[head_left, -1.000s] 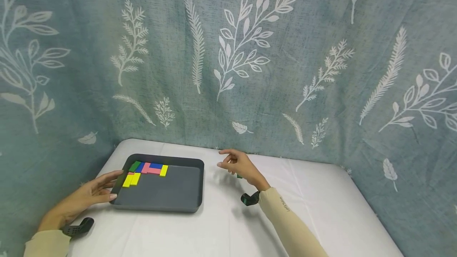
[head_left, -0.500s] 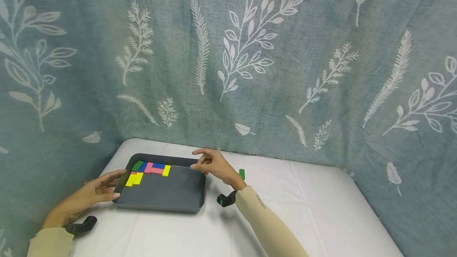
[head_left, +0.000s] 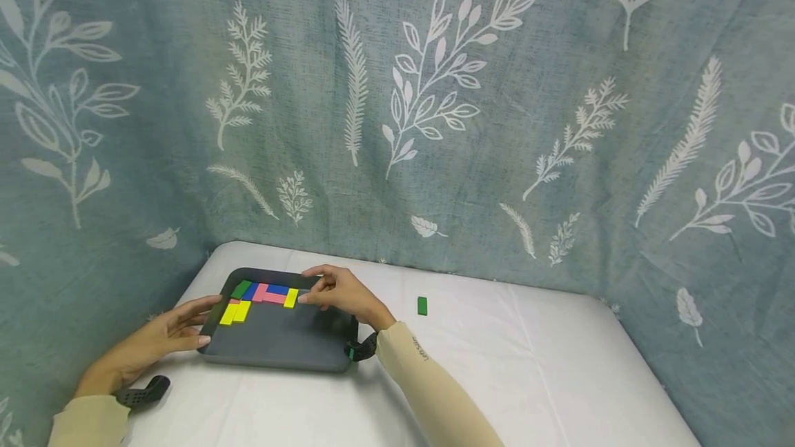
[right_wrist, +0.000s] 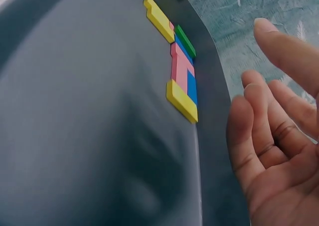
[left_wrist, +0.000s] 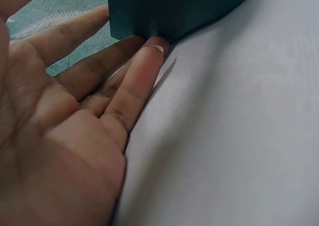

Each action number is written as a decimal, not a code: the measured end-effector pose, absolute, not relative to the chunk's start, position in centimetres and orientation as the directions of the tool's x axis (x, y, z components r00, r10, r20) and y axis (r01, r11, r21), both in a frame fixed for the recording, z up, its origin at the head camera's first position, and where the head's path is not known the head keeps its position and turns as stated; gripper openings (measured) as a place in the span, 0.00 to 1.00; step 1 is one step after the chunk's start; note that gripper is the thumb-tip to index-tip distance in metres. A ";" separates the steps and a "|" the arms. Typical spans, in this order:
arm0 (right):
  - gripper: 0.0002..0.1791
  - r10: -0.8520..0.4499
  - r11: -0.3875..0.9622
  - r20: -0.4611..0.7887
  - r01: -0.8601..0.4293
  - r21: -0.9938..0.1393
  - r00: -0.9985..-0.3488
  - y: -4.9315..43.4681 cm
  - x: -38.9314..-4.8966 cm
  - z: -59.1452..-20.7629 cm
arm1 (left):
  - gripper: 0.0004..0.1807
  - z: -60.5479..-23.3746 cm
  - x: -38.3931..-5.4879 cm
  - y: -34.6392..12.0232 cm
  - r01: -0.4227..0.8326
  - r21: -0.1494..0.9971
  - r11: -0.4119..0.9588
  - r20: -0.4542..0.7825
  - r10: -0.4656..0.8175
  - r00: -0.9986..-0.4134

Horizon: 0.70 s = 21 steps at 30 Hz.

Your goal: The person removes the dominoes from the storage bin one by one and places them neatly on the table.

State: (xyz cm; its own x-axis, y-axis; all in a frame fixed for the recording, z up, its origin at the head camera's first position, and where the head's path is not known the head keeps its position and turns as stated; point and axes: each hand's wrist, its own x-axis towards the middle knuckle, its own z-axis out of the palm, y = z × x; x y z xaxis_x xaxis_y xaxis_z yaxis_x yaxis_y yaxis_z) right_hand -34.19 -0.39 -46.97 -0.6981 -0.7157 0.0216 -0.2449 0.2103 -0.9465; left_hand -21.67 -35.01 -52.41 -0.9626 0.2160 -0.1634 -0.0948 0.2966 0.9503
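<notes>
A dark grey tray (head_left: pixel 273 347) holds flat blocks pushed together along its far left corner: green (head_left: pixel 241 290), blue (head_left: pixel 277 289), pink (head_left: pixel 273 298) and yellow (head_left: pixel 290 298) ones. My left hand (head_left: pixel 158 340) touches the tray's left side with spread fingers; the left wrist view shows its fingertips against the outer wall (left_wrist: pixel 149 11). Over the tray's far right part hovers my right hand (head_left: pixel 344 295), thumb tip close to the rightmost yellow block. In the right wrist view, that hand's fingers (right_wrist: pixel 239 131) are loosely bent with nothing between them.
One loose green block (head_left: pixel 422 305) lies on the white tablecloth (head_left: pixel 497 343), right of the tray. A teal curtain (head_left: pixel 373 123) with white leaf prints hangs behind the table and along its sides.
My right hand has moved left, from above the loose green block to over the tray, uncovering that block. The left hand stays at the tray's side.
</notes>
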 end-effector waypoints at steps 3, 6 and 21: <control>0.28 -0.715 0.200 0.008 -0.215 -0.956 -0.699 -1.4 -34.1 -47.0 | 0.43 -52.6 -21.8 -35.1 -0.095 0.951 0.294 -0.163 0.215 -0.963; 0.28 -0.689 0.211 -0.019 -0.176 -0.962 -0.724 -2.4 -34.1 -47.1 | 0.42 -52.6 -21.8 -35.2 -0.092 0.953 0.287 -0.159 0.220 -0.962; 0.26 -0.553 0.300 -0.157 -0.020 -0.954 -0.818 -3.7 -34.8 -49.8 | 0.41 -52.7 -22.1 -35.2 -0.092 0.956 0.277 -0.158 0.225 -0.961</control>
State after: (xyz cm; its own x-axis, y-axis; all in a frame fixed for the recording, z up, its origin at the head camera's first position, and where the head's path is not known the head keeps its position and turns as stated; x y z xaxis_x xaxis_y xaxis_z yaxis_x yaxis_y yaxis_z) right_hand -34.83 -3.72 -49.82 -0.8182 -0.5533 -0.1565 -0.0203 0.2999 -0.9538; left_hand -22.05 -35.21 -52.70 -0.9615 0.2252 -0.1577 -0.0921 0.2768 0.9565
